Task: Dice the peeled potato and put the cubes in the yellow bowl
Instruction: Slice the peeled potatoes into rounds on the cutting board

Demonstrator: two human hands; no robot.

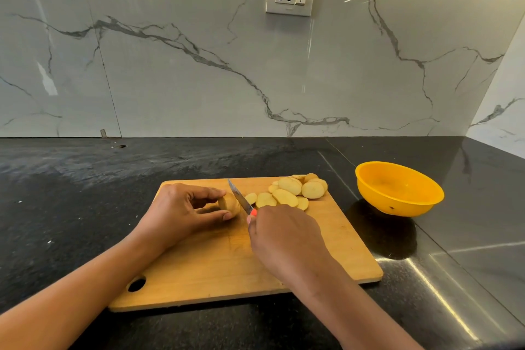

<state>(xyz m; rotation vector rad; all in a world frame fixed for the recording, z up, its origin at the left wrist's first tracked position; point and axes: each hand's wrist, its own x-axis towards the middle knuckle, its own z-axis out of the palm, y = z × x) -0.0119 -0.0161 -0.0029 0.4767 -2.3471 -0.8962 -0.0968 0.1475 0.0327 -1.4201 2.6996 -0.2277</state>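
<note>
your left hand pinches the last stub of peeled potato on the wooden cutting board, thumb and fingers curled round it. the knife sits right at its cut face, your right hand wrapped round the orange handle. right of the blade, round slices lie fanned on the board. you're slicing, with no cubes yet. next i'd say finish this stub, then cut the slices into strips and across. the yellow bowl waits off the board, looking empty.

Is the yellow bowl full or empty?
Empty. The bowl shows only bare yellow inside; the potato slices lie on the cutting board.
</note>
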